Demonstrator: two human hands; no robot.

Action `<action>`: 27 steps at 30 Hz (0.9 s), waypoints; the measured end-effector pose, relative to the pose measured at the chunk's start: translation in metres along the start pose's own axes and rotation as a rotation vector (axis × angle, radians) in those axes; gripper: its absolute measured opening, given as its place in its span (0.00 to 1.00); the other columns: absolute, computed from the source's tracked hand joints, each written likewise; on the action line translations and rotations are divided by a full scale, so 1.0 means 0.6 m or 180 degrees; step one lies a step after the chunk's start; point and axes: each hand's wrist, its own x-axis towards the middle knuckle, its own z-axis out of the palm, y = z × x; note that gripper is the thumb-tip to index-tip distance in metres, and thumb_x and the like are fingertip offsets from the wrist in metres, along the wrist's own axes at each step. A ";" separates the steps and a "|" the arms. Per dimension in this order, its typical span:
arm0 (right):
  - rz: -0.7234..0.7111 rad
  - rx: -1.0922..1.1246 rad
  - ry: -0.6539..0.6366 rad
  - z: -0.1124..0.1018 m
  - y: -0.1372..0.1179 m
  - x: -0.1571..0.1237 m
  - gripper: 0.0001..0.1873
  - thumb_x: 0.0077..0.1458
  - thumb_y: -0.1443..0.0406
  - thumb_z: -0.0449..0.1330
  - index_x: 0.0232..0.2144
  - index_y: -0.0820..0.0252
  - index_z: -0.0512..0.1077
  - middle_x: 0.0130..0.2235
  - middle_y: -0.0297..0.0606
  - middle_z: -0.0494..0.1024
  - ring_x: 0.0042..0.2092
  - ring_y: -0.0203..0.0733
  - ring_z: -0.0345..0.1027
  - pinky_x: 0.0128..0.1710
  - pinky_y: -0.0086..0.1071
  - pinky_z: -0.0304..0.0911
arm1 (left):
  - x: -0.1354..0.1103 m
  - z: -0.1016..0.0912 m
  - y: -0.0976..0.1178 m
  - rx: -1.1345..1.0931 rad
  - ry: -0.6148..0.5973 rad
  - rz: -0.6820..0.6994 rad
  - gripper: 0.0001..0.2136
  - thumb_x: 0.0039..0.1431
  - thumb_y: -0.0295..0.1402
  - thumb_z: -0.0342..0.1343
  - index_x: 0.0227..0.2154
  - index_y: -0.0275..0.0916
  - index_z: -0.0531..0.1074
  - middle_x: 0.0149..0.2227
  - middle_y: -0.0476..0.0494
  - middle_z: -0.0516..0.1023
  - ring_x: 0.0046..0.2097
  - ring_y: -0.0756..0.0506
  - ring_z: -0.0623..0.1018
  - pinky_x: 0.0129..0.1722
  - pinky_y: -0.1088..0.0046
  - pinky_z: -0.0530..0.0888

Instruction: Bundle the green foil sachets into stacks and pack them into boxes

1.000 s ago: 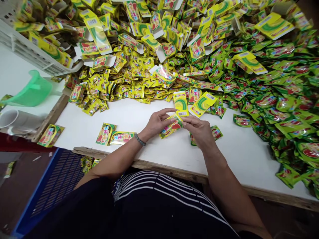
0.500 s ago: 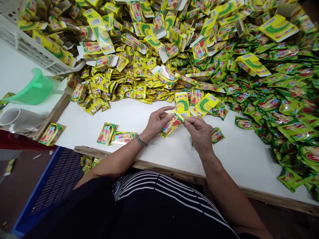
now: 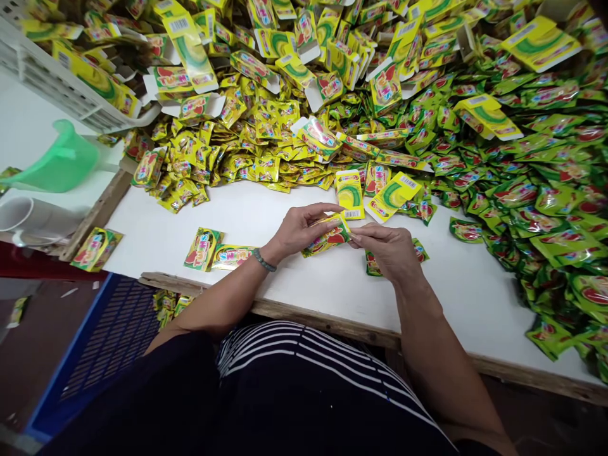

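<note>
While the left grip [image 3: 297,233] holds a small carton [image 3: 327,240] between thumb and fingers over the counter [image 3: 327,288], the right grip [image 3: 390,250] pinches it at its right-hand end. Since half a second ago, we see the carton's printed face tip away and look narrower, with neither grip letting go; we judge that its end is still being worked. Just beyond lie two yellow cartons [image 3: 350,195], and green packets [image 3: 373,263] peek out beside the right grip. We find the counter white and wood-edged, its far side heaped with yellow sachets [image 3: 266,168] and, rightward, green sachets [image 3: 546,221]. Off to the left, we see a white crate [image 3: 90,95], a green scoop [image 3: 61,164], a mug [image 3: 42,221] and, lower down, a blue basket [image 3: 107,339].
</note>
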 end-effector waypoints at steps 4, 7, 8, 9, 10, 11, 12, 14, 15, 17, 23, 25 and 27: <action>-0.0187 -0.0110 0.0105 0.006 0.009 0.001 0.07 0.43 0.60 0.70 0.28 0.54 0.82 0.27 0.33 0.79 0.29 0.38 0.71 0.33 0.37 0.70 | 0.000 0.009 -0.005 -0.0175 0.0139 -0.0197 0.23 0.55 0.46 0.61 0.47 0.34 0.76 0.24 0.50 0.74 0.24 0.54 0.66 0.24 0.78 0.62; -0.0429 -0.0309 0.0252 0.014 0.012 -0.004 0.07 0.47 0.61 0.67 0.30 0.56 0.81 0.29 0.34 0.79 0.31 0.39 0.71 0.34 0.37 0.70 | 0.001 0.016 -0.007 -0.0418 0.0258 -0.0291 0.24 0.53 0.46 0.63 0.47 0.33 0.75 0.20 0.53 0.70 0.21 0.55 0.62 0.22 0.78 0.59; -0.0565 -0.0469 0.0346 0.018 0.012 -0.007 0.07 0.49 0.61 0.66 0.30 0.56 0.81 0.31 0.35 0.79 0.32 0.39 0.72 0.35 0.37 0.70 | 0.001 0.019 -0.007 -0.0496 0.0327 -0.0318 0.24 0.52 0.46 0.64 0.46 0.33 0.75 0.20 0.54 0.69 0.21 0.56 0.62 0.21 0.78 0.58; -0.0724 -0.0674 0.0450 0.024 0.011 -0.010 0.07 0.50 0.61 0.65 0.31 0.56 0.80 0.32 0.36 0.79 0.33 0.40 0.72 0.36 0.37 0.70 | 0.001 0.020 -0.008 -0.0568 0.0393 -0.0348 0.24 0.51 0.46 0.64 0.46 0.34 0.76 0.19 0.54 0.68 0.21 0.56 0.62 0.21 0.78 0.57; -0.0900 -0.0909 0.0577 0.029 0.010 -0.013 0.06 0.51 0.62 0.64 0.31 0.57 0.79 0.32 0.36 0.78 0.34 0.40 0.71 0.36 0.37 0.70 | 0.001 0.022 -0.009 -0.0630 0.0449 -0.0379 0.24 0.51 0.46 0.65 0.45 0.34 0.76 0.19 0.54 0.68 0.20 0.56 0.62 0.21 0.78 0.57; -0.1075 -0.1148 0.0713 0.035 0.009 -0.016 0.06 0.52 0.62 0.63 0.31 0.57 0.79 0.32 0.36 0.77 0.33 0.39 0.71 0.35 0.37 0.70 | 0.001 0.024 -0.009 -0.0681 0.0494 -0.0411 0.24 0.50 0.46 0.65 0.45 0.34 0.76 0.18 0.54 0.68 0.20 0.56 0.63 0.21 0.78 0.57; -0.1225 -0.1356 0.0826 0.039 0.008 -0.018 0.06 0.52 0.62 0.62 0.31 0.56 0.78 0.31 0.36 0.76 0.32 0.39 0.70 0.35 0.36 0.69 | 0.001 0.025 -0.010 -0.0726 0.0527 -0.0440 0.24 0.50 0.46 0.66 0.45 0.34 0.75 0.18 0.55 0.68 0.20 0.55 0.63 0.21 0.78 0.58; -0.1396 -0.1555 0.0927 0.044 0.006 -0.020 0.05 0.53 0.62 0.61 0.31 0.56 0.77 0.29 0.36 0.74 0.30 0.38 0.68 0.33 0.36 0.69 | 0.001 0.027 -0.011 -0.0797 0.0556 -0.0495 0.24 0.49 0.46 0.66 0.45 0.34 0.75 0.18 0.55 0.67 0.20 0.55 0.63 0.21 0.78 0.58; -0.1404 -0.1534 0.0913 0.045 0.006 -0.020 0.06 0.53 0.62 0.61 0.31 0.56 0.77 0.29 0.36 0.74 0.30 0.38 0.68 0.33 0.35 0.69 | 0.002 0.027 -0.011 -0.0823 0.0554 -0.0519 0.24 0.49 0.46 0.66 0.44 0.34 0.75 0.18 0.56 0.66 0.20 0.55 0.63 0.21 0.78 0.58; -0.1289 -0.1329 0.0829 0.044 0.004 -0.017 0.07 0.55 0.61 0.61 0.32 0.56 0.77 0.30 0.36 0.74 0.31 0.38 0.68 0.33 0.35 0.69 | 0.003 0.027 -0.009 -0.0858 0.0523 -0.0549 0.24 0.49 0.47 0.66 0.44 0.34 0.75 0.17 0.56 0.65 0.20 0.56 0.62 0.21 0.78 0.57; -0.1428 -0.1450 0.0837 0.057 0.003 -0.015 0.11 0.55 0.59 0.62 0.38 0.55 0.80 0.27 0.32 0.68 0.28 0.35 0.61 0.29 0.33 0.65 | -0.001 0.021 -0.004 -0.0933 0.0103 -0.0565 0.28 0.50 0.46 0.65 0.50 0.34 0.71 0.18 0.58 0.61 0.21 0.56 0.58 0.22 0.79 0.55; -0.1564 -0.1562 0.0834 0.065 0.005 -0.016 0.11 0.56 0.60 0.61 0.38 0.55 0.80 0.26 0.32 0.67 0.28 0.36 0.61 0.29 0.33 0.63 | -0.003 0.023 -0.006 -0.0929 0.0080 -0.0579 0.28 0.51 0.45 0.65 0.51 0.34 0.71 0.19 0.58 0.61 0.22 0.56 0.58 0.22 0.79 0.56; -0.1605 -0.1581 0.0754 0.067 0.009 -0.014 0.11 0.58 0.60 0.59 0.39 0.54 0.80 0.25 0.32 0.66 0.29 0.36 0.62 0.29 0.33 0.63 | -0.002 0.024 -0.007 -0.0857 0.0083 -0.0549 0.27 0.52 0.45 0.64 0.51 0.34 0.71 0.19 0.57 0.61 0.22 0.56 0.57 0.23 0.79 0.56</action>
